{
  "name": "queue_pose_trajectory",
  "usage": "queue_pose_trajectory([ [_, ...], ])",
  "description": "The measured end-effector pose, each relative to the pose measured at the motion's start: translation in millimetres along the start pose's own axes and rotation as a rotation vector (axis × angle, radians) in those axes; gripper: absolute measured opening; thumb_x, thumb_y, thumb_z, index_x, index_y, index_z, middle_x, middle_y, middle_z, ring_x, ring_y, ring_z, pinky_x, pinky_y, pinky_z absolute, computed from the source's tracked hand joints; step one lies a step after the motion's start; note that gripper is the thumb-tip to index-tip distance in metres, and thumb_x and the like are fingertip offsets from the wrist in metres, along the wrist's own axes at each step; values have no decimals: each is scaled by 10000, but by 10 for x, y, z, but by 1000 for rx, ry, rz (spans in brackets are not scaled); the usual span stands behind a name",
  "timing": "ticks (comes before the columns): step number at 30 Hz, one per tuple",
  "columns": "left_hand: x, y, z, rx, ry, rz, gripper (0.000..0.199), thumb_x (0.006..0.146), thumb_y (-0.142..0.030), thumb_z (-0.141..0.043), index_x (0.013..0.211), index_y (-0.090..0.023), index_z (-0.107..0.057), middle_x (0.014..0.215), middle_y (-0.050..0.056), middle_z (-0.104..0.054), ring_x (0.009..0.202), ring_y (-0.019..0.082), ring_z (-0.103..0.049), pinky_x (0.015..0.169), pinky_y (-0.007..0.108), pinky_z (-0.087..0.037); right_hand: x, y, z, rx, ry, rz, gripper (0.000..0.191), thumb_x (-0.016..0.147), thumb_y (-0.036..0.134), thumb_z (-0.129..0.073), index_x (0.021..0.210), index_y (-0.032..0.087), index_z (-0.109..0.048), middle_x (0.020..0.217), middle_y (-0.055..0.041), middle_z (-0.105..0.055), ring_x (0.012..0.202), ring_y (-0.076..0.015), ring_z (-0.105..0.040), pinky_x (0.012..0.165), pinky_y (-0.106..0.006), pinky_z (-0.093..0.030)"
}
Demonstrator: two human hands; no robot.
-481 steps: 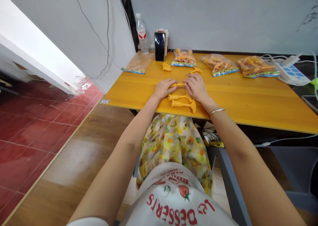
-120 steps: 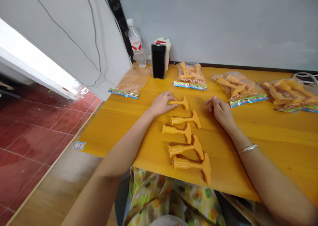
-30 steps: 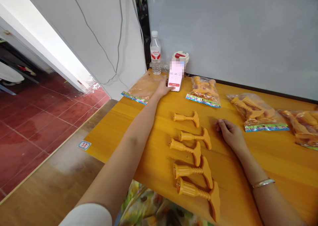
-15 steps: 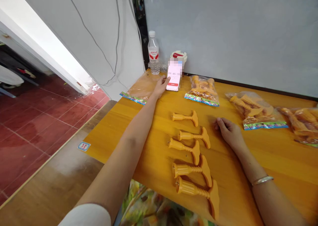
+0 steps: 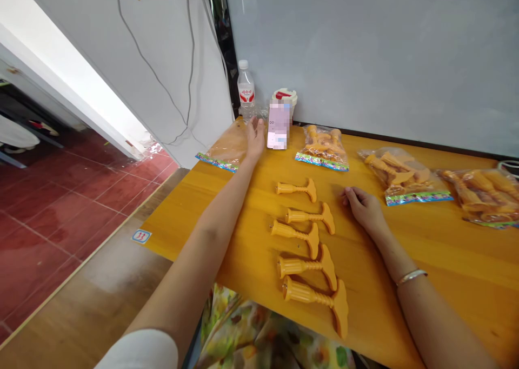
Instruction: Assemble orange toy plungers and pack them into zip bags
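My left hand (image 5: 255, 139) is held out just left of the upright phone (image 5: 277, 128), its fingers stretched and apart with nothing in them. A flat clear plastic bag (image 5: 225, 144) with a colourful edge lies beside and partly under that hand. My right hand (image 5: 364, 209) rests on the table, fingers loosely curled and nothing visible in them. Between my arms lie several orange plastic T-handled pieces with ribbed barrels, in a column: the farthest T-handled piece (image 5: 295, 188) is small in view, the nearest T-handled piece (image 5: 314, 298) lies by the table's front edge.
Along the back stand a water bottle (image 5: 246, 90) and a white cup (image 5: 286, 94) behind the phone. Filled bags of orange pieces lie to the right: one bag (image 5: 323, 147), a second bag (image 5: 399, 171) and a third bag (image 5: 482, 196). A numbered sticker (image 5: 141, 236) marks the left corner.
My left hand has come off the phone screen and moved slightly left, its fingers lifting. The phone's display looks different and dimmer. My right hand stays resting on the table.
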State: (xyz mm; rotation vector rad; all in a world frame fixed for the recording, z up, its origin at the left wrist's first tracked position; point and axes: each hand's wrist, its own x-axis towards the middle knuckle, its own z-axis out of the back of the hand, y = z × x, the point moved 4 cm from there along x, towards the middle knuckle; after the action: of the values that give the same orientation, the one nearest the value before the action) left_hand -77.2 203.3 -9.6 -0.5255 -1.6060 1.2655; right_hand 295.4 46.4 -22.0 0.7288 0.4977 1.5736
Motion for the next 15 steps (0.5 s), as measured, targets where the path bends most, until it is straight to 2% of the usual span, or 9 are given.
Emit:
queue_pose_trajectory([
  [4, -217, -50, 92, 164, -5, -98, 755, 936, -768, -350, 1434, -206, -428, 1505, 171, -472, 1464, 243, -411, 1247, 413, -292, 2, -9, -3, -8, -10, 7, 542, 896, 661, -398, 788, 213, -683, 632, -45, -659, 612, -201, -602, 595, -322, -437],
  [7, -375, -131, 46, 396, 89, -229, 717, 950, -734, -361, 1430, -217, -488, 1527, 159, -460, 1494, 256, -361, 1273, 429, -235, 5, -25, -9, 3, -3, 13, 525, 896, 648, -407, 794, 215, -685, 637, -46, -666, 631, -207, -614, 616, -327, -445],
  [11, -488, -209, -63, 641, 214, -293, 589, 964, -635, -448, 1382, -246, -593, 1628, 113, -359, 1580, 316, -158, 1289, 540, -135, 0, -32, -13, 18, 9, 18, 540, 898, 664, -402, 795, 215, -684, 647, -46, -673, 634, -208, -615, 631, -332, -445],
  [15, -539, -247, -81, 767, 254, -269, 438, 962, -516, -536, 1333, -319, -659, 1693, 16, -248, 1597, 355, -8, 1272, 630, -41, -6, -25, -12, 12, 8, 20, 558, 900, 678, -399, 806, 213, -693, 641, -46, -669, 624, -207, -612, 610, -329, -438],
])
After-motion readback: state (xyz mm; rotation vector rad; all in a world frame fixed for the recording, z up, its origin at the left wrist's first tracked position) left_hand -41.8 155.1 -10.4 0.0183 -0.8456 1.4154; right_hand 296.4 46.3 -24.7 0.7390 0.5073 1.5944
